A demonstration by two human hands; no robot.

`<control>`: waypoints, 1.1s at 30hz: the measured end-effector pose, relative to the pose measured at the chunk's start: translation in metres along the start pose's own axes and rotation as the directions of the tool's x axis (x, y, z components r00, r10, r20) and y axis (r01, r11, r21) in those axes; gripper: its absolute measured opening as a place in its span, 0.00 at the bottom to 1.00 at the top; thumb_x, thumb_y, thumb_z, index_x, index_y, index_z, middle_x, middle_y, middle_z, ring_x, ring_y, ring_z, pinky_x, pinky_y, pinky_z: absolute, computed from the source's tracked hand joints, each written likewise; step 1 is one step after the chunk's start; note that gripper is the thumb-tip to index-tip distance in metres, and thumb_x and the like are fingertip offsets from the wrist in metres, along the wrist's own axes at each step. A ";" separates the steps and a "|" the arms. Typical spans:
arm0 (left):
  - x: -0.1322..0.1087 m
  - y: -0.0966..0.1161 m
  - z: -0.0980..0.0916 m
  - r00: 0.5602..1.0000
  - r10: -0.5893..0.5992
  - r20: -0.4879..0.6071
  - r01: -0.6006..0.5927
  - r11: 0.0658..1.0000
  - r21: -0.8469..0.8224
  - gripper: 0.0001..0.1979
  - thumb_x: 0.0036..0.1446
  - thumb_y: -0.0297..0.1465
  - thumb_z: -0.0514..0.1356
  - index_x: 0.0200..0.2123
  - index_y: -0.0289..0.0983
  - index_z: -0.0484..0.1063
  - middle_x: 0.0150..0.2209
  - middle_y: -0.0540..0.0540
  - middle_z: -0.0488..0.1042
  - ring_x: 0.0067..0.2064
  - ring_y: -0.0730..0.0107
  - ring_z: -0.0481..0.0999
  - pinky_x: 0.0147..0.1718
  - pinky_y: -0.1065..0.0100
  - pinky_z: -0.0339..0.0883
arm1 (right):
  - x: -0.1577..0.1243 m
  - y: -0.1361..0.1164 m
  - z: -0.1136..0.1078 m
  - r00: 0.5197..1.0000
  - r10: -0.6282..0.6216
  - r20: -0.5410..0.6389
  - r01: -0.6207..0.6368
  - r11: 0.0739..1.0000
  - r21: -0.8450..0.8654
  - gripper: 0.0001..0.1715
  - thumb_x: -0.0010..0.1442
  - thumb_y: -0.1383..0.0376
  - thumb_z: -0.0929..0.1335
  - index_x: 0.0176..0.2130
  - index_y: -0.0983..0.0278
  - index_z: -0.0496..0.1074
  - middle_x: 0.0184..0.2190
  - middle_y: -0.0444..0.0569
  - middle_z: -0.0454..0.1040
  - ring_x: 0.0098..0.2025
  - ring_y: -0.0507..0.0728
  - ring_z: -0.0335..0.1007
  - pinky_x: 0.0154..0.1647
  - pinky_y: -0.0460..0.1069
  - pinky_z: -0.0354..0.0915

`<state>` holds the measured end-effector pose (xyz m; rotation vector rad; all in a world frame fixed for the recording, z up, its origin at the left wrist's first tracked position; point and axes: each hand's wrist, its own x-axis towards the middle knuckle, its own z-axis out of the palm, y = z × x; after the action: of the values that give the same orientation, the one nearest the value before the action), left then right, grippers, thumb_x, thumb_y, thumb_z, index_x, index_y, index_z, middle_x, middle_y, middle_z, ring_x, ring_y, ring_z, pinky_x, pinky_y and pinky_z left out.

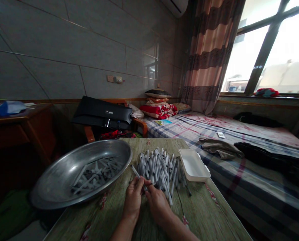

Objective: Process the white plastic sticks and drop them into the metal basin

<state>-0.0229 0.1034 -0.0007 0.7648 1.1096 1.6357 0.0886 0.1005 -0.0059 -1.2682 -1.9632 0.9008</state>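
Observation:
Near the front of the pile, my left hand (133, 197) is closed around a slim pen (135, 171), whose pale end points up and to the left. My right hand (156, 201) meets it from the right, its fingers pinched at the pen's lower end; the exact grip there is partly hidden. Just beyond both hands lies a heap of clear-barrelled pens (156, 167) with dark parts. To the left, a wide metal basin (54, 177) holds several more loose pens or pen parts (96, 172).
A white plastic box (194, 164) without a lid stands right of the heap on the wood-patterned table (204, 214). The basin overhangs the table's left edge. A bed (189, 125) with clothes adjoins on the right. Behind the table, a black case (101, 112) rests on a wooden chair.

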 end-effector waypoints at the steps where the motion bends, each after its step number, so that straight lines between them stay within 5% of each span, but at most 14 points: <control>1: -0.001 0.002 0.001 1.000 -0.008 0.005 0.008 1.000 -0.005 0.21 0.41 0.47 0.68 0.24 0.33 0.74 0.28 0.42 0.79 0.32 0.61 0.78 0.31 0.68 0.67 | 0.000 0.000 0.000 0.999 -0.033 0.008 0.033 0.999 0.030 0.16 0.63 0.67 0.59 0.46 0.66 0.71 0.41 0.58 0.77 0.43 0.62 0.73 0.42 0.50 0.61; 6: -0.002 0.007 0.002 0.999 -0.046 0.010 0.046 0.996 -0.079 0.19 0.40 0.46 0.69 0.24 0.35 0.73 0.25 0.45 0.78 0.33 0.60 0.79 0.33 0.66 0.69 | -0.001 0.006 0.002 0.996 -0.072 0.051 0.052 0.946 0.319 0.20 0.64 0.53 0.61 0.41 0.66 0.71 0.27 0.47 0.71 0.29 0.54 0.67 0.30 0.46 0.59; 10: -0.004 0.010 0.002 0.998 -0.049 0.025 0.050 0.996 -0.077 0.19 0.40 0.46 0.69 0.24 0.35 0.73 0.25 0.46 0.78 0.34 0.60 0.79 0.33 0.67 0.69 | 0.000 0.009 0.009 0.981 0.045 0.187 -0.154 0.766 0.624 0.29 0.55 0.40 0.63 0.30 0.64 0.65 0.18 0.38 0.57 0.18 0.47 0.49 0.18 0.43 0.49; 14: -0.004 0.012 0.003 1.000 -0.001 0.028 0.002 0.999 -0.043 0.20 0.41 0.47 0.68 0.24 0.34 0.74 0.26 0.45 0.78 0.32 0.61 0.78 0.33 0.67 0.68 | -0.002 0.005 0.008 0.945 0.161 0.283 -0.319 0.640 0.700 0.31 0.51 0.38 0.65 0.30 0.62 0.63 0.16 0.34 0.55 0.14 0.45 0.44 0.14 0.42 0.44; 21: 0.001 0.004 -0.001 0.998 -0.052 0.043 0.057 0.993 -0.105 0.17 0.44 0.44 0.68 0.24 0.36 0.72 0.23 0.49 0.76 0.28 0.64 0.77 0.25 0.71 0.65 | 0.000 0.003 0.002 0.952 0.062 0.300 -0.270 0.632 0.726 0.27 0.53 0.43 0.67 0.36 0.64 0.67 0.16 0.34 0.55 0.14 0.45 0.44 0.16 0.43 0.45; 27: 0.004 0.001 -0.004 0.991 0.103 0.082 -0.105 0.994 0.016 0.15 0.48 0.43 0.66 0.26 0.35 0.73 0.26 0.47 0.78 0.32 0.64 0.78 0.34 0.69 0.68 | 0.005 0.003 0.003 0.995 0.015 0.102 -0.067 0.845 0.531 0.18 0.59 0.54 0.65 0.40 0.64 0.72 0.21 0.40 0.58 0.21 0.49 0.49 0.22 0.45 0.49; 33: 0.006 -0.002 -0.005 0.997 -0.020 0.071 0.028 0.993 -0.113 0.16 0.46 0.44 0.67 0.24 0.36 0.71 0.23 0.49 0.76 0.30 0.63 0.78 0.32 0.68 0.69 | 0.001 0.001 -0.001 0.991 -0.060 0.123 -0.013 0.854 0.520 0.16 0.60 0.55 0.63 0.34 0.65 0.70 0.22 0.40 0.57 0.21 0.48 0.48 0.22 0.44 0.48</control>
<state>-0.0288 0.1079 -0.0045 0.7266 0.9646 1.6254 0.0897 0.1020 -0.0059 -0.8802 -1.6558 1.4203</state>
